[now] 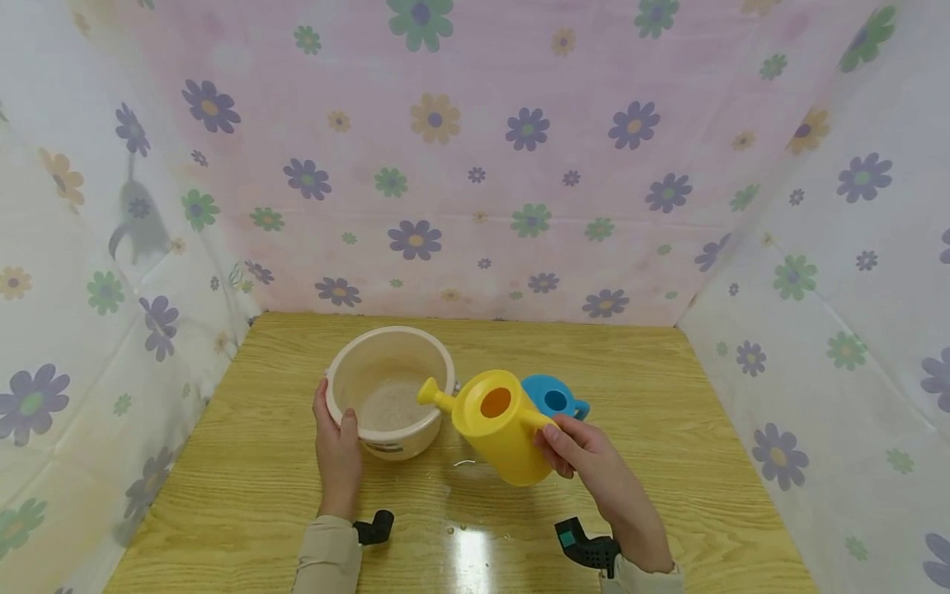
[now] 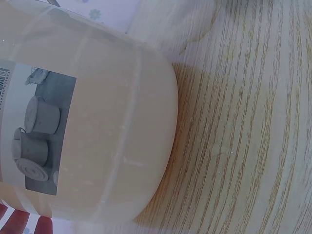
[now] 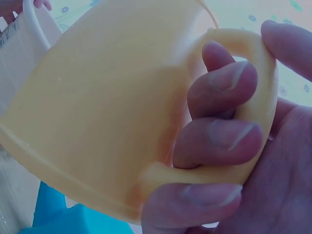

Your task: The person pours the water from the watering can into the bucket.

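Bucket (image 1: 419, 443) is gripped by the left hand (image 1: 339, 450), seemingly for steadiness, while the watering can (image 1: 505, 441) is held tilted by the right hand (image 1: 586, 454), fingers curled round its handle (image 3: 266, 97).

Wood-grain table (image 1: 712, 454) (with bucket (image 1: 417, 439), blue can (image 1: 544, 385))

bucket (image 1: 411, 443): 1 | watering cans (image 1: 512, 450) (image 1: 544, 384): 2 | hands (image 1: 339, 450) (image 1: 586, 452): 2 | wrist mounts (image 1: 374, 528) (image 1: 591, 552): 2 | table (image 1: 252, 462): 1

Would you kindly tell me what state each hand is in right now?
Left hand: holding the beige bucket.
Right hand: closed around the handle of the yellow watering can.
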`<state>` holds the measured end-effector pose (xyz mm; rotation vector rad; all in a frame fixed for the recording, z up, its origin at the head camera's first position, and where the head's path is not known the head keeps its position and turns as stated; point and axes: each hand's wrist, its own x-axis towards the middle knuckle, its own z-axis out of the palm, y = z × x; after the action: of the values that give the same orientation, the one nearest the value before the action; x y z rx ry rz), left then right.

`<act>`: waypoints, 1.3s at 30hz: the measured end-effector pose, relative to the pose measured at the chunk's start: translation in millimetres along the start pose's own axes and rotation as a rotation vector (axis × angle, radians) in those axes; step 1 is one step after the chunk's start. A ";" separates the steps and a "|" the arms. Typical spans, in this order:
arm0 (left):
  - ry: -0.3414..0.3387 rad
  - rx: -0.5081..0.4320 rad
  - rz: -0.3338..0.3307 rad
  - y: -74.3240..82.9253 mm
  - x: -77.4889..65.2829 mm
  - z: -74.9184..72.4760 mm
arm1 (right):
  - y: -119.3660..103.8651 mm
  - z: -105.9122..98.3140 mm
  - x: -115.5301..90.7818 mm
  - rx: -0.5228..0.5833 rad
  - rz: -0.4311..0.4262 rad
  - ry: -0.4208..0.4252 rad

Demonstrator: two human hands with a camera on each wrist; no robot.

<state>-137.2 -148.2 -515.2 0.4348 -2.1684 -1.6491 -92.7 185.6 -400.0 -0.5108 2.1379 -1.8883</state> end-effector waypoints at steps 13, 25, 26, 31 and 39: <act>0.005 0.001 0.009 3.2 0.2 -0.8 | 2.3 -1.0 1.4 0.017 0.025 -0.039; 0.000 0.003 -0.001 2.4 0.7 -0.5 | 3.0 -1.2 1.7 0.007 0.029 -0.027; 0.001 0.002 0.001 2.5 0.7 -0.4 | 3.0 -1.2 2.0 0.005 0.029 -0.026; -0.002 -0.006 -0.001 4.9 0.5 -0.5 | 2.9 -1.3 3.2 -0.007 0.013 -0.020; -0.007 -0.001 -0.009 5.7 -1.0 -1.0 | 2.9 -1.0 1.5 0.013 -0.025 -0.041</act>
<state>-136.0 -147.1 -509.5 0.4399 -2.1738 -1.6583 -94.7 186.2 -402.6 -0.5716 2.1015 -1.8867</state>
